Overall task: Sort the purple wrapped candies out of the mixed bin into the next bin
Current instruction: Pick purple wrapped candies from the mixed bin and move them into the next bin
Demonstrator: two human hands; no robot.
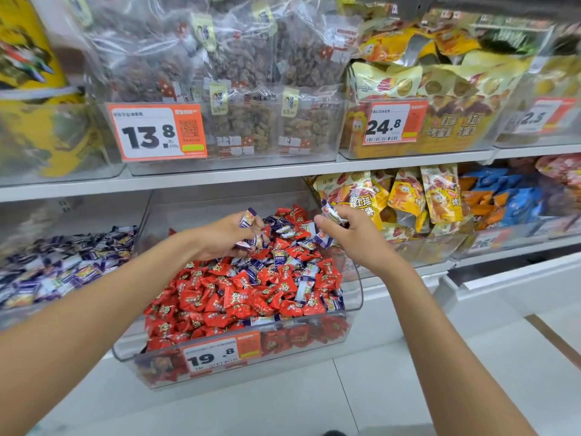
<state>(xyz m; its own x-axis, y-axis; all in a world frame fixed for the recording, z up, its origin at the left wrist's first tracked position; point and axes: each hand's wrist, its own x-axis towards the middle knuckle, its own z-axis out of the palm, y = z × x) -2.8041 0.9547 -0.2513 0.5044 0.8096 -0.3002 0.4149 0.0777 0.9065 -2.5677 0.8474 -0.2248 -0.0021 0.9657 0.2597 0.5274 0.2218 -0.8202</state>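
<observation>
Price tag [220,354] reads 19.8; hands [220,237] [358,237] hold purple candies [248,217].

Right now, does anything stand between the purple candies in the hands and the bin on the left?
Nothing visible blocks the purple candies. Only the mixed bin's left wall lies between, and the left hand reaches over it.

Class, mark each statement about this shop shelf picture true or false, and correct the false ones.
1. The left hand and the right hand each hold purple candies. True.
2. The price label on the mixed bin reads 13.8. False: it reads 19.8.
3. The bin to the left holds purple candies. True.
4. The mixed bin holds only purple candies. False: red candies make up most of it.
</observation>
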